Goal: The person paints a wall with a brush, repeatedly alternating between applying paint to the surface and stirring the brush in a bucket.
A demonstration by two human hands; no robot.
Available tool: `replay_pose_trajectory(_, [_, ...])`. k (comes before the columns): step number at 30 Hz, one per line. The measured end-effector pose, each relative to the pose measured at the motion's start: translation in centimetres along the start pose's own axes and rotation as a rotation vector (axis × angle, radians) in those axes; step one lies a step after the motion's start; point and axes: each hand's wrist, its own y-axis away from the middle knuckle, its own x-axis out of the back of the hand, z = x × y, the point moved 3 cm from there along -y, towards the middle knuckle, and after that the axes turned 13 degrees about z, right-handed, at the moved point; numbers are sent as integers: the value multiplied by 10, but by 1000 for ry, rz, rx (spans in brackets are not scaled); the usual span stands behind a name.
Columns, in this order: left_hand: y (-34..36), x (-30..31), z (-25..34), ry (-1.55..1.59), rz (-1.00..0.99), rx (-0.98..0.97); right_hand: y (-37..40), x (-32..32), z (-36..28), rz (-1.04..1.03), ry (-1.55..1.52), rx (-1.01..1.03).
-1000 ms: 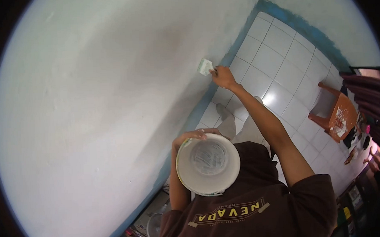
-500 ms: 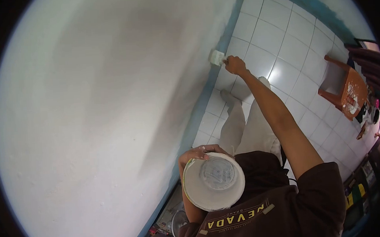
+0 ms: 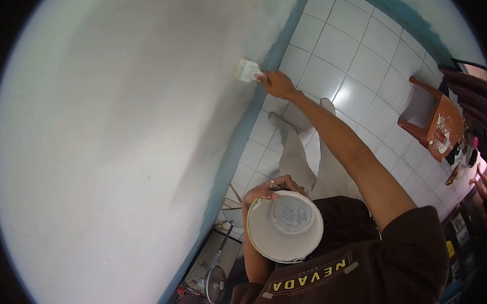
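A paintbrush caked with white paint is in my right hand, fingers closed round its handle. Its bristles point left and overlap the white wall, just above the blue border strip. Against my body, my left hand grips the far rim of a white bucket. The bucket is tilted so its inside faces up at me, with pale paint smeared over its bottom. White specks dot the fingers of my left hand.
An orange-brown plastic chair with white splatters stands on the tiled floor to the right. Beyond it are clutter and part of another person's limb. A standing fan and a low table sit at lower left.
My right hand has moved the paintbrush left, from the blue border onto the white wall. The bucket stays in my left hand, and the view has shifted slightly.
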Motion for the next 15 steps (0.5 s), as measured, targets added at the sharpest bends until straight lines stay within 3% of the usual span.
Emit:
replay_pose_trajectory(2, [3,9,-18,22,-3,-24,-13,-1,22,-109,97,-96])
replay_pose_trajectory(4, [8,30,-35,-50,-63,-382,-12,11,30,-217,193,-187])
replay_pose_trajectory(5, [16,30,-37,-54,-67,-394,-12,16,24,-192,183,-149])
replay_pose_trajectory(7, [39,34,-32,-171,15,-224,-7,31,-7,-160,172,-97])
replay_pose_trajectory(8, [46,28,-22,-174,6,-235,0,46,-37,-128,121,-61])
replay_pose_trajectory(10, [60,20,-17,-582,153,-113,19,75,-70,-107,74,-24])
replay_pose_trajectory(11, [63,17,-15,-580,161,-112,26,91,-78,-60,-49,68])
replay_pose_trajectory(13, [66,26,-14,-996,379,-11,29,95,-74,-9,-179,159])
replay_pose_trajectory(15, [61,55,-16,-938,471,27,24,82,-61,-67,-277,193])
